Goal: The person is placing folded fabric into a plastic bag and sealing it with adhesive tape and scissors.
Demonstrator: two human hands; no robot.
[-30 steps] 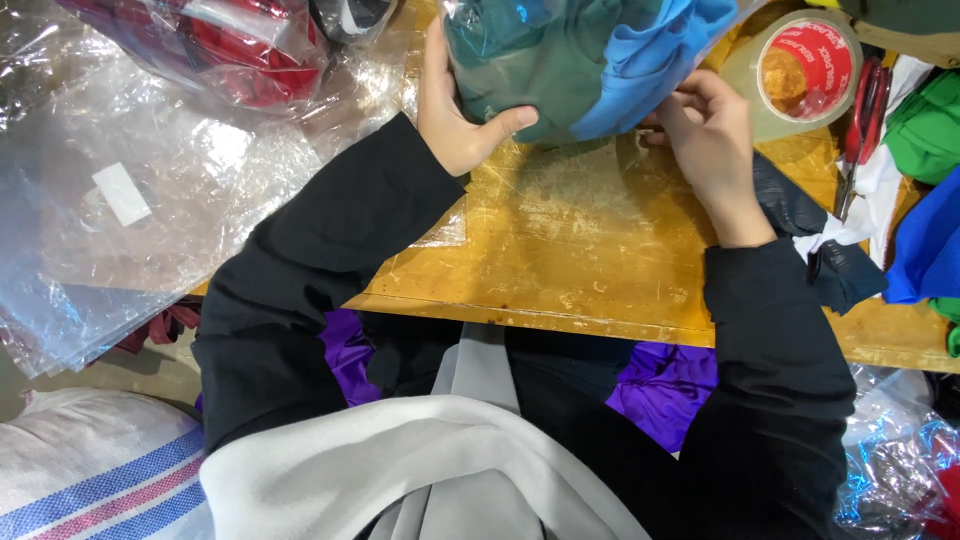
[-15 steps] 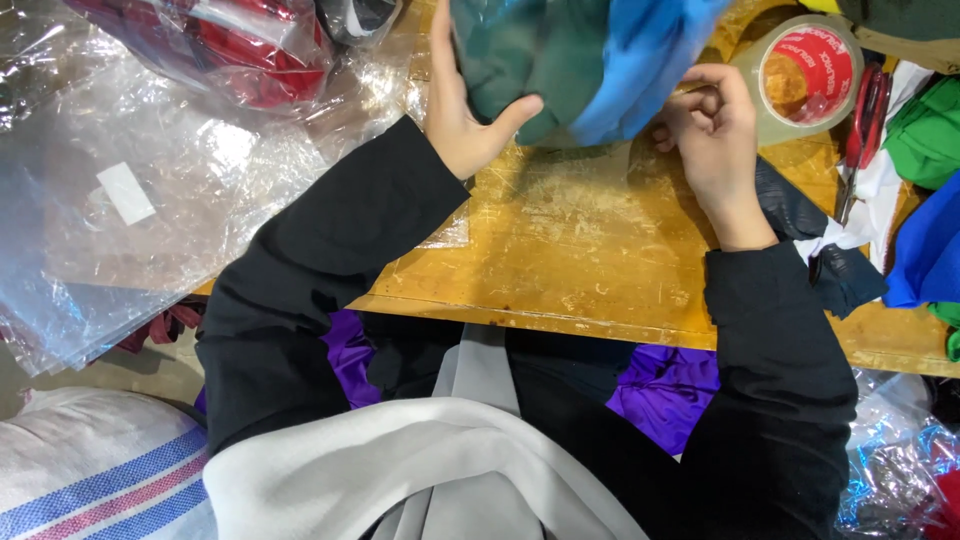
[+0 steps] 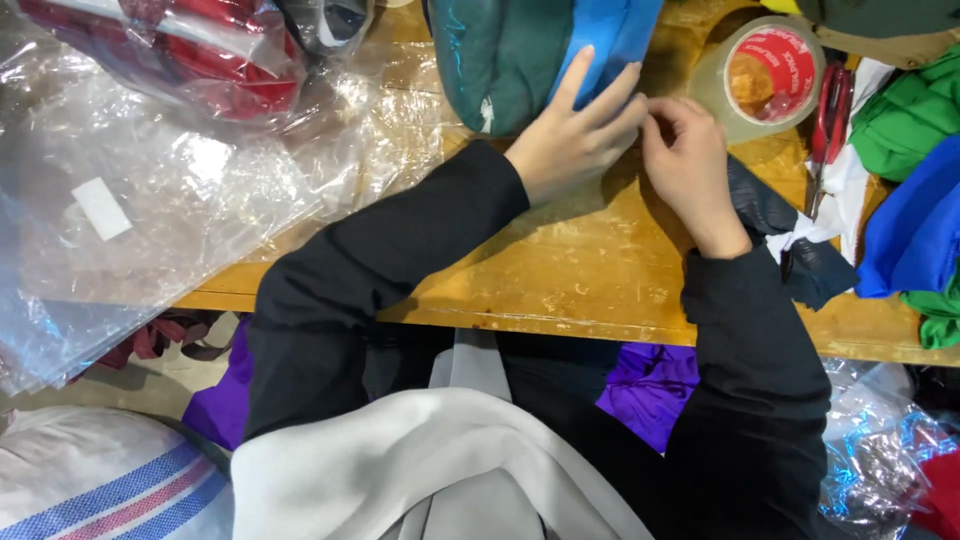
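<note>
A clear plastic bag stuffed with teal and blue garments (image 3: 500,60) lies on the wooden table (image 3: 560,280) at the top centre. My left hand (image 3: 570,145) rests flat on its blue near corner, fingers stretched out and pressing it down. My right hand (image 3: 690,165) sits just to the right, fingertips pinched together at the bag's edge, touching my left fingertips. What the fingers pinch is too small to tell. Both arms wear black sleeves.
A roll of clear tape (image 3: 765,75) and red-handled scissors (image 3: 830,110) lie right of my hands, by black (image 3: 790,230), green (image 3: 910,110) and blue (image 3: 915,230) cloth. Clear bags (image 3: 150,200) and bagged red garments (image 3: 200,50) fill the left.
My left hand slid from gripping the bundle's left underside to lying flat on its blue corner. The right hand stayed pinched at the bag's edge, and the two hands now meet.
</note>
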